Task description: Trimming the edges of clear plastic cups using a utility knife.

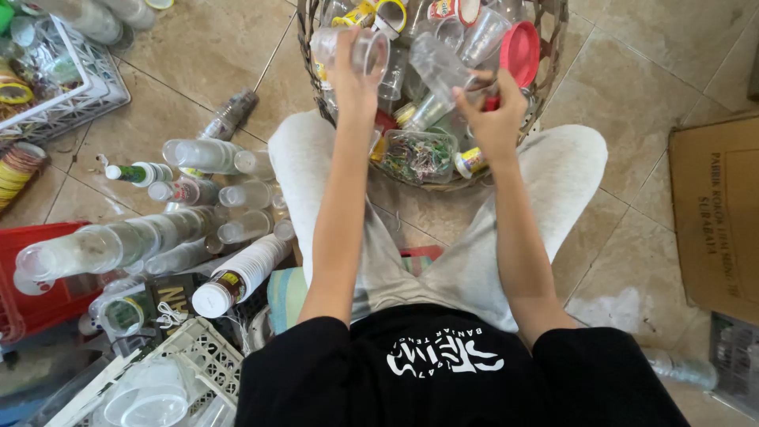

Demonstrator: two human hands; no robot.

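The left hand (353, 79) is closed around a clear plastic cup (350, 49), held on its side just above the near rim of a woven basket (553, 47) — its long axis runs across the view, mouth towards the right hand. The right hand (494, 111) pinches the base end of a second clear cup (443, 67), which slants up and away from it towards the left hand; the two cups sit near each other, not touching. Below both hands the basket is heaped with more cups, a red lid (519, 52) just beyond the right hand. The right hand's fingertips are hidden behind its knuckles, and the basket's far side is cut off.
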